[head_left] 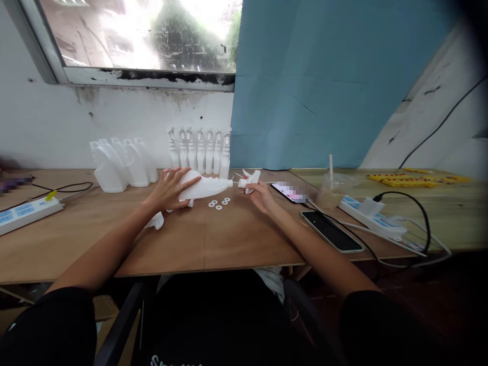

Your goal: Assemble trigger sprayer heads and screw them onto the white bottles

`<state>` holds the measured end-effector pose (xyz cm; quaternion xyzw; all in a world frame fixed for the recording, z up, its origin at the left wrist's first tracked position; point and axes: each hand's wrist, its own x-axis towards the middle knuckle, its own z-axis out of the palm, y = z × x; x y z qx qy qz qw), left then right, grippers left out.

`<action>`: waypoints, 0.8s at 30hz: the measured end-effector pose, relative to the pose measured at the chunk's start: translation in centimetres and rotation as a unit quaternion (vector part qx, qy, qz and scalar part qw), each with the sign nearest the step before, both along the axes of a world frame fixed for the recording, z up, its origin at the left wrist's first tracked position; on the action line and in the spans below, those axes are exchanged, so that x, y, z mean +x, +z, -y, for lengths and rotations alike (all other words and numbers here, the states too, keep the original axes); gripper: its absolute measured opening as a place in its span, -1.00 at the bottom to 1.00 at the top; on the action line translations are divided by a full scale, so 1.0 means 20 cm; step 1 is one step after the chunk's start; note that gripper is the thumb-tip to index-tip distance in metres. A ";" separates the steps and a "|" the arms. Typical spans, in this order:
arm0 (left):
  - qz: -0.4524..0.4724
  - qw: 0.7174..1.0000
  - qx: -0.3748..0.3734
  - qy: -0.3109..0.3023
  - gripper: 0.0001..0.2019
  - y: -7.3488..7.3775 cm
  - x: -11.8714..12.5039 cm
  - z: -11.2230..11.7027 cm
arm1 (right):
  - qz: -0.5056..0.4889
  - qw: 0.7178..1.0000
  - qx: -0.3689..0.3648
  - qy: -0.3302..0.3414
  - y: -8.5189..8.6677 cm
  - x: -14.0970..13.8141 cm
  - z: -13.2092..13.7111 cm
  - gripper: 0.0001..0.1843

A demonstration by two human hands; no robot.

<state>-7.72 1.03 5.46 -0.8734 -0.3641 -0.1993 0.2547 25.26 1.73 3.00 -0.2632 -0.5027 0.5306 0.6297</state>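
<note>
My left hand [173, 185] is closed around a white plastic bottle [208, 188], which is tipped on its side with its neck pointing right. My right hand [261, 194] grips a white trigger sprayer head [249, 182] just beyond the bottle's mouth. A small gap shows between the sprayer and the neck. Below the bottle, several white ring washers [218, 207] lie on the wooden table [236, 239]. Another white sprayer head [156, 220] rests under my left wrist, and more white parts beside it are partly hidden by my hand.
Several open white bottles [124, 168] stand at the back left. A row of bottles with sprayers fitted [206, 152] stands against the wall. To the right are two phones [331, 231], a plastic cup with a straw [331, 190], a power strip [371, 218] and loose cables.
</note>
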 end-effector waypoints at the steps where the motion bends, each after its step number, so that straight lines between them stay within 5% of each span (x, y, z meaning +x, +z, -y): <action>1: -0.005 1.000 0.000 -0.007 -0.21 0.00 0.01 0.01 | 0.010 1.000 -0.004 0.010 -0.01 -0.01 0.00 -0.70; 9: -0.027 0.999 -0.016 -0.020 -0.19 -0.03 0.06 0.02 | 0.044 0.996 -0.024 0.079 -0.05 -0.04 0.03 -0.65; 24: -0.061 0.998 0.024 -0.020 -0.22 -0.04 0.08 0.04 | 0.079 0.994 -0.027 0.064 -0.09 -0.05 0.02 -0.51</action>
